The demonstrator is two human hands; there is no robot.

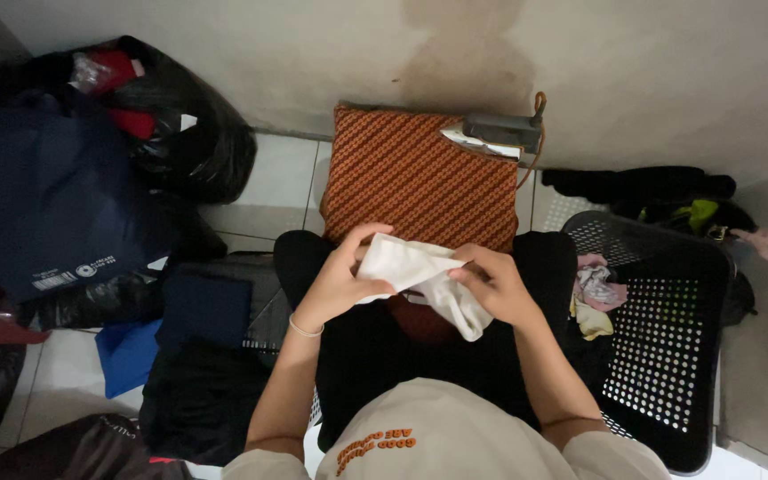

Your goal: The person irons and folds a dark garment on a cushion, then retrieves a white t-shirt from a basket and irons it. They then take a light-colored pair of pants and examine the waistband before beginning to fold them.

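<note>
Both hands gripped the white cloth (424, 280) at frame centre: left hand (341, 276) pinched its left end, right hand (491, 283) its right. Long axis ran left-right, tail drooping lower right, above the orange patterned pad (415, 178).

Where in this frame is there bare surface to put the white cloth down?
Both hands, left hand and right hand, hold the white cloth. Free: most of the patterned pad left of the iron, and the tile between pad and black bag. Crowded: folded dark clothes at left, and the laundry basket at right.
</note>
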